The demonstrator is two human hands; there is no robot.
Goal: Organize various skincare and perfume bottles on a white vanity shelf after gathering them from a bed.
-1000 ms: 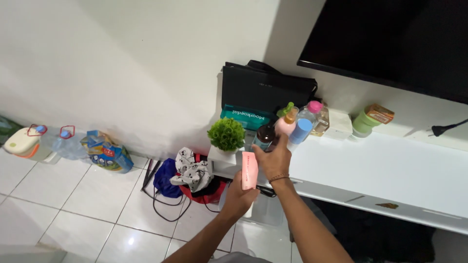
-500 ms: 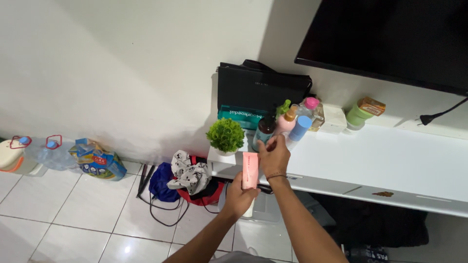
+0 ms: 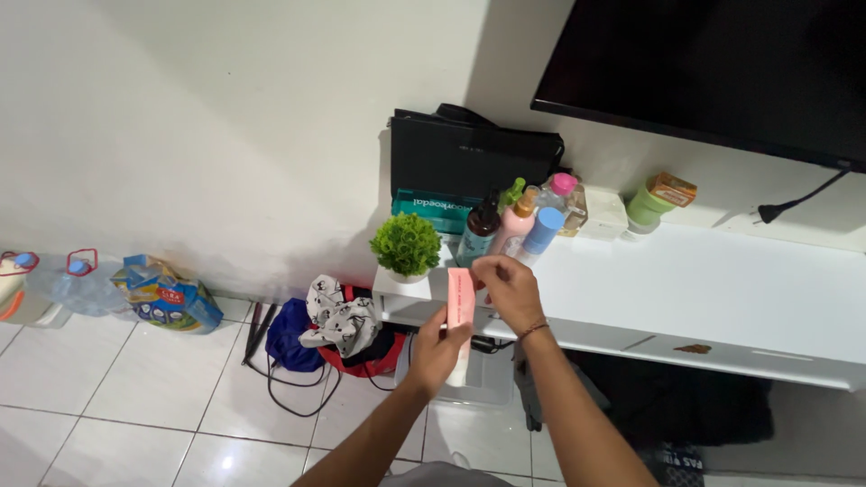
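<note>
**Head view: pink box held upright in both hands at the desk's left end**

Far left on the tiled floor stand clear water jugs [image 3: 63, 287] against the wall, with a bright printed bag [image 3: 167, 295] beside them. Nearer the desk lies a heap of cloth, blue, red and a black-and-white print [image 3: 338, 326], with dark cables trailing out across the tiles.

On the left corner of the white desk [image 3: 740, 298] sits a small green potted plant [image 3: 407, 245]. Just right of it, and lower, the left hand [image 3: 439, 347] grips the bottom of a slim pink box [image 3: 460, 298], fingers wrapped round it. The right hand [image 3: 507, 287] meets the box near its top, fingers curled and pinching its upper edge. The box stands upright, in the air, just in front of the desk's edge.

Behind the hands cluster several bottles [image 3: 514, 221], dark, pink and blue-capped, in front of a black bag [image 3: 469, 162]. Further right stand a green jar [image 3: 648, 207] and a dark screen [image 3: 722, 68] on the wall.

By my reading, the box is being handled at its top end; the left hand has to keep it steady while the right works there.
</note>
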